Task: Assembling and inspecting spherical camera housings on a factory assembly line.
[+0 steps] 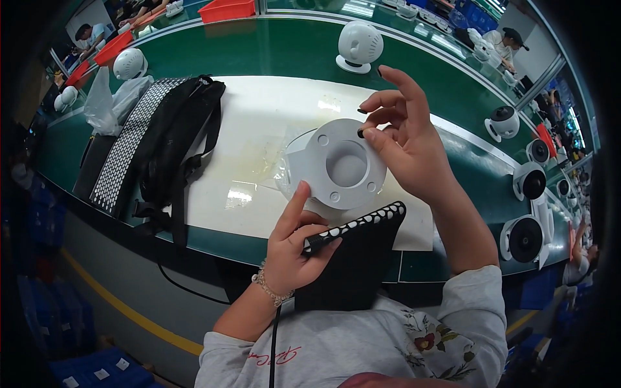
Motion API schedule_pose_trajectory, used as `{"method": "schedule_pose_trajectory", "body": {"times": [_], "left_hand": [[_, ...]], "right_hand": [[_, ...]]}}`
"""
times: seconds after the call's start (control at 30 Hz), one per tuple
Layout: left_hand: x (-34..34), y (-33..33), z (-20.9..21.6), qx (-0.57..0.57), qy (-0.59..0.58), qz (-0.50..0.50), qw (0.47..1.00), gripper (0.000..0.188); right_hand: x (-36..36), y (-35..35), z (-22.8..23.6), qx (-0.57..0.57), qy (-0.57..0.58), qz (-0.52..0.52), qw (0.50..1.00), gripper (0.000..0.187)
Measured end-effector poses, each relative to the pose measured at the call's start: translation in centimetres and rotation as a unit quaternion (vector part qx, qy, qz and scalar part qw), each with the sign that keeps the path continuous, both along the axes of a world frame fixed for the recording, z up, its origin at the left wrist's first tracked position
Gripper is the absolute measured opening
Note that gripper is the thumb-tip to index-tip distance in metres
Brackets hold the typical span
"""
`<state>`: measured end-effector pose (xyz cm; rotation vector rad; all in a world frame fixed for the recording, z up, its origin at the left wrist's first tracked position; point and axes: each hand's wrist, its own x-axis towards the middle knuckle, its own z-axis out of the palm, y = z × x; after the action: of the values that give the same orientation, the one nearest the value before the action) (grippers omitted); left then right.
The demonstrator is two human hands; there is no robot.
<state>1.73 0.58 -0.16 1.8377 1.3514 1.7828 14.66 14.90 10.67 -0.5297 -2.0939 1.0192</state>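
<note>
A white round base [315,158] with a wide central recess and several small round dimples lies bottom-up over the white board. My left hand [294,242] is closed on a black sheet with white dots [352,258], its index fingertip at the base's near left edge. Above the base's far right side is my right hand [404,139], thumb and fingers curled in a pinch with a small black pad [361,134] at the thumb tip. More small dark pieces show at its other fingertips; whether they are separate pads is hard to make out.
Left on the white board [249,116] are a dotted sheet [132,132], a black fabric bag with straps [178,142] and a clear plastic bag [103,107]. White round-headed fans [359,46] stand behind; several more [524,238] line the right. Other people work farther off.
</note>
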Motion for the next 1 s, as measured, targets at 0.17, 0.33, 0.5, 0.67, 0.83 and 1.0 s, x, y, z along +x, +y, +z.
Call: {"method": "schedule_pose_trajectory", "body": {"times": [0.17,0.33,0.5,0.67,0.83,1.0], "left_hand": [[0.0,-0.1,0.2,-0.011,0.011,0.005,1.000,0.020],[0.0,-0.2,0.3,-0.013,0.017,0.008,1.000,0.021],[0.0,-0.1,0.3,-0.014,0.005,0.004,1.000,0.021],[-0.1,-0.2,0.1,-0.016,0.000,-0.004,1.000,0.021],[-0.2,-0.1,-0.1,-0.006,0.004,-0.011,1.000,0.021],[0.0,-0.3,0.1,-0.026,-0.005,-0.013,1.000,0.021]], "right_hand": [[1.0,-0.7,0.3,0.236,-0.087,-0.002,0.968,0.063],[-0.4,-1.3,0.1,0.304,0.028,-0.026,0.952,0.061],[-2.1,-0.9,0.1,0.159,-0.027,0.004,0.987,0.054],[-2.9,-1.2,0.5,-0.005,-0.045,0.064,0.997,0.049],[-2.8,-1.6,-0.2,0.023,-0.047,0.017,0.998,0.044],[-1.6,-2.4,0.3,0.323,-0.136,-0.031,0.936,0.040]]}}
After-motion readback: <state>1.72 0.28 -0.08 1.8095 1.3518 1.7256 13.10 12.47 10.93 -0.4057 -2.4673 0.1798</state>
